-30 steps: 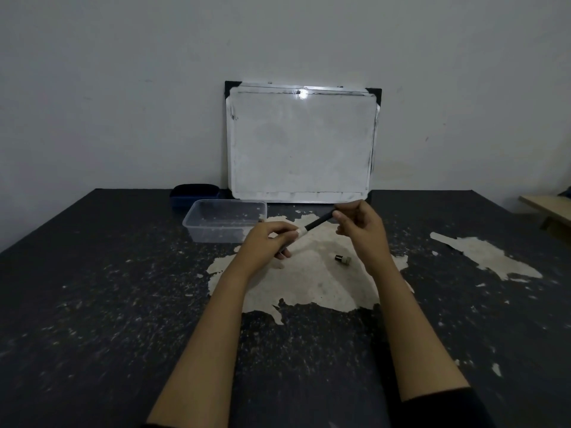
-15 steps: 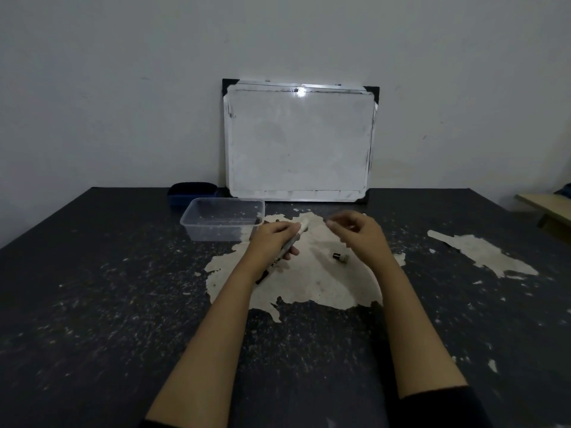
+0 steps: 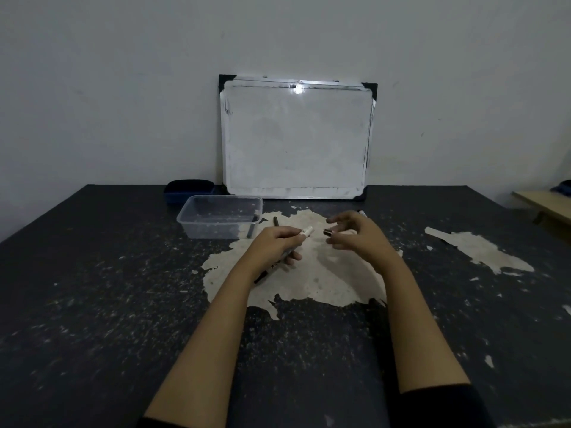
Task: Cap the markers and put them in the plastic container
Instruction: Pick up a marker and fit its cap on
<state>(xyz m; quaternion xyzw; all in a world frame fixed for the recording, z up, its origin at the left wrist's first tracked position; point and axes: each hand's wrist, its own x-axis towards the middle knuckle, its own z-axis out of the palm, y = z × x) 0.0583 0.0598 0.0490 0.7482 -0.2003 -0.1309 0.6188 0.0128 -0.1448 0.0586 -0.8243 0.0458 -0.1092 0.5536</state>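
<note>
Tally: three markers plainly seen, first marker [image 3: 306,232], second marker [image 3: 276,221], third marker [image 3: 362,213]; one cap [image 3: 327,232]; one plastic container [image 3: 213,231]; one whiteboard [image 3: 296,140]; one dark blue box [image 3: 188,186].

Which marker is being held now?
The marker gripped by the left hand, white end facing the cap in the right hand; the others lie untouched.

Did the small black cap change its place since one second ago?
Yes. The cap is now held at the right hand's fingertips, nearer the whiteboard and the marker tip.
</note>
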